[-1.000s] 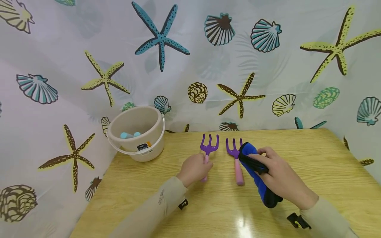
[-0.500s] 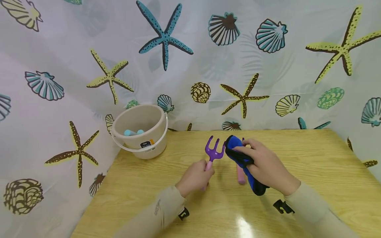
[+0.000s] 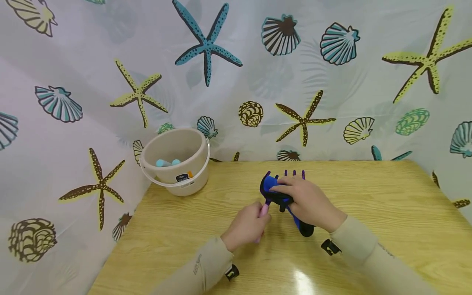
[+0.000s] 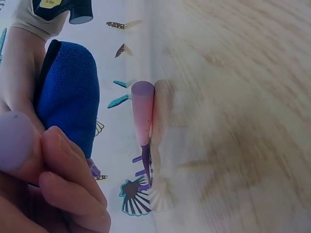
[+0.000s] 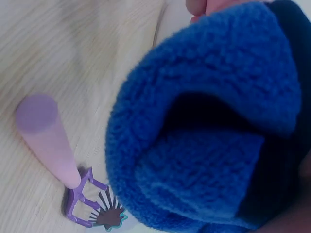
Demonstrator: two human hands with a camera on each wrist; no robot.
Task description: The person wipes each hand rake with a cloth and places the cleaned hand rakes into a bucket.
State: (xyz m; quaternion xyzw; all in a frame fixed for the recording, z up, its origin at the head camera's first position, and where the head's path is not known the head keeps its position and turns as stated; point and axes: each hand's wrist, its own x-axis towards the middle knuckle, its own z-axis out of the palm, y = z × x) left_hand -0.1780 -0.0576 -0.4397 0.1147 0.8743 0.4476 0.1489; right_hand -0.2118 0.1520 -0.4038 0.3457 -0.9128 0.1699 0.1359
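Observation:
My left hand (image 3: 248,225) grips the pink handle of a garden hand fork (image 3: 264,209), held above the table. In my right hand (image 3: 313,205) is a folded, fuzzy blue cloth with black edging (image 3: 271,183). The cloth lies over the fork's purple head in the head view, and only some tine tips show past it. A second garden fork (image 4: 142,109) with purple tines lies on the table, mostly hidden behind my right hand in the head view. The right wrist view shows the cloth (image 5: 146,97) bent into a fold close up.
A beige bucket (image 3: 188,186) with a white handle stands at the back left, with light-blue-ended things inside. The wood-grain table (image 3: 387,213) reaches back to a hanging sheet (image 3: 236,78) printed with shells and starfish.
My right hand has moved left with the cloth, from over the second fork onto the held fork's head. My left hand has lifted and tilted its fork slightly, shifting a little toward me.

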